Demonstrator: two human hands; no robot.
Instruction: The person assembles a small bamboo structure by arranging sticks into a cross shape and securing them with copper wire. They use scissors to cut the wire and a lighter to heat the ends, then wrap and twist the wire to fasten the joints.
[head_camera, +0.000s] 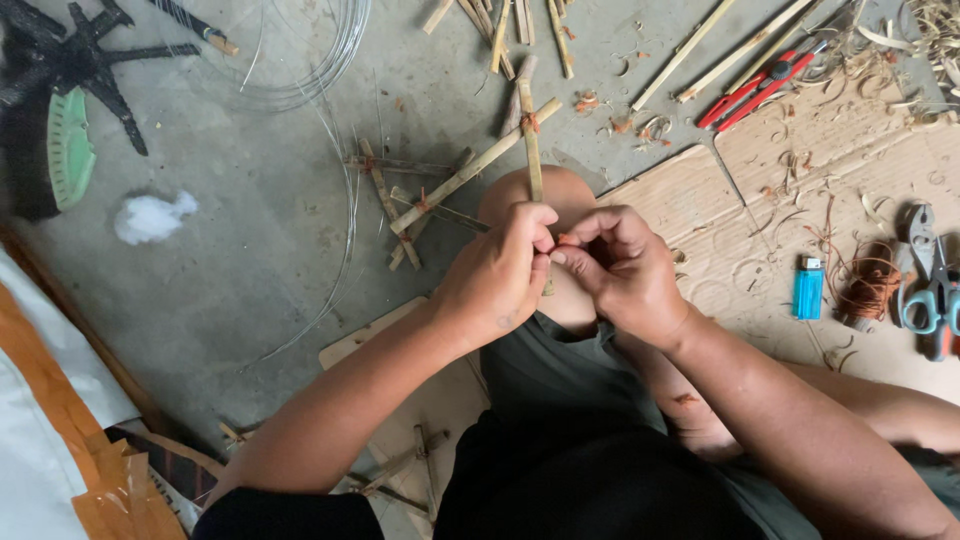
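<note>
A frame of thin bamboo sticks (462, 174), lashed at its crossings with orange thread, rests over my knee (575, 190) and the concrete floor. My left hand (497, 275) and my right hand (622, 268) meet above the knee, both pinching the near end of one upright bamboo stick (530, 140). A bit of orange thread (567, 239) shows between my fingertips. The joint under my fingers is hidden.
On cardboard (700, 190) to the right lie a blue lighter (808, 287), a coil of orange thread (868, 285), pliers and scissors (932, 285), and a red cutter (760, 85). Loose bamboo sticks (505, 30) and thin wire loops (320, 60) lie farther off. A black fan base (70, 60) stands at far left.
</note>
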